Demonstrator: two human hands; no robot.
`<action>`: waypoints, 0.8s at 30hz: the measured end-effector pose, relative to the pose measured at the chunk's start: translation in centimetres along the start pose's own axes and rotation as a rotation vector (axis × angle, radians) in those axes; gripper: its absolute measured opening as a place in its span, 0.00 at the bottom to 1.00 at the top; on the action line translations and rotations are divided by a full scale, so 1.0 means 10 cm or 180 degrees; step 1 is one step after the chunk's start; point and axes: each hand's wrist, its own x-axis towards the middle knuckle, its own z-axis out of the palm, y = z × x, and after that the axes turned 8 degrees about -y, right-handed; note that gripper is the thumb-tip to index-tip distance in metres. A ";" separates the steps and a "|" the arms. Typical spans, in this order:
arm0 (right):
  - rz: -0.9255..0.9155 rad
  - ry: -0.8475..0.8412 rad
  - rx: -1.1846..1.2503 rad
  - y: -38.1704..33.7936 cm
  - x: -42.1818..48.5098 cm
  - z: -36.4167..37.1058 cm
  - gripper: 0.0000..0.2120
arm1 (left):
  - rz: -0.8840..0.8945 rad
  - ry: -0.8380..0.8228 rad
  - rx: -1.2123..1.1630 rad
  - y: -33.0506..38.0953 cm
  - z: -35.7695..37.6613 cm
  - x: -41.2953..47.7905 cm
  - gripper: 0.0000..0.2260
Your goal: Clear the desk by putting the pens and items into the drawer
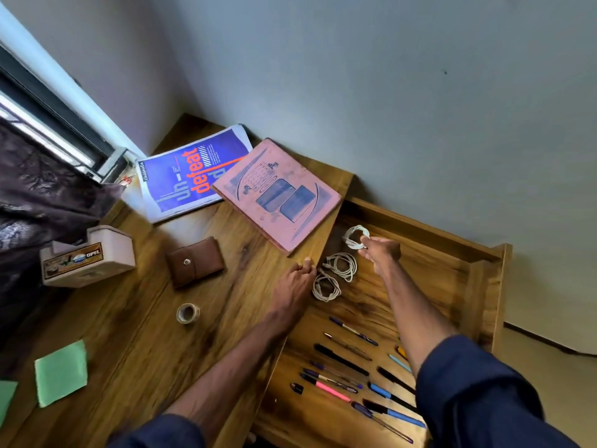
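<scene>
Coiled white cable (354, 237) is pinched by your right hand (382, 253), looping past its fingertips over the far corner of the drawer (436, 270), beside the desk (226, 286).

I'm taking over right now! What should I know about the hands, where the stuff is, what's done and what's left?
Right hand: pinches a coiled white cable over the far end of the open drawer.
Left hand: rests at the desk edge beside the drawer; its fingers are too blurred to read.
Done: the pens and two more coiled cables lie in the drawer.
Left: put this cable in. The brown wallet, tape roll, green paper notes, pink notebook, blue book and white box are on the desk.
</scene>
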 end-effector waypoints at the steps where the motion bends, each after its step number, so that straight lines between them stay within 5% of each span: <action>1: 0.0025 -0.0029 0.0023 0.01 0.06 0.04 0.16 | 0.0001 -0.0016 -0.0010 -0.01 0.01 0.02 0.25; 7: 0.0138 -0.0030 0.0033 0.19 0.18 0.04 0.15 | -0.0045 0.0105 0.0187 0.01 -0.13 0.06 0.19; 15: -0.0417 0.0076 -0.0223 0.50 -0.65 0.07 0.10 | 0.0029 0.0028 0.0309 0.00 -0.22 0.06 0.16; 24: -0.1133 -0.0496 -0.0529 0.87 -1.85 0.51 0.11 | -0.0707 0.0296 -0.1061 -0.12 -0.34 -0.29 0.08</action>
